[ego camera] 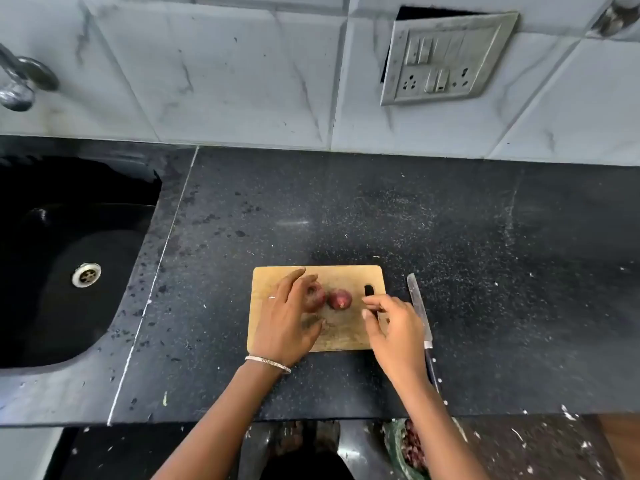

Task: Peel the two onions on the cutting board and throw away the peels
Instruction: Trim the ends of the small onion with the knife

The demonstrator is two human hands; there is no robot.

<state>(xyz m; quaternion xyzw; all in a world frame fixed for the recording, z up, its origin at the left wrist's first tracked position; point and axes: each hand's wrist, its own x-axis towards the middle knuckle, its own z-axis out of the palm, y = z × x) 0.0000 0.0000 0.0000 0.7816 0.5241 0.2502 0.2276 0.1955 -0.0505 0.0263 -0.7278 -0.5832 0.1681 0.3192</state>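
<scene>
A knife [418,306] lies on the black counter [485,237]; a sink [52,323] sits left, below what looks like a tap [20,83].

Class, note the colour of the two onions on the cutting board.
Both reddish-purple: the left onion and the right onion. Head view shows it best.

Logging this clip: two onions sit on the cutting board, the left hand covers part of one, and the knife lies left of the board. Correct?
One error: in the head view the knife lies right of the cutting board, on the counter. The rest holds.
</scene>
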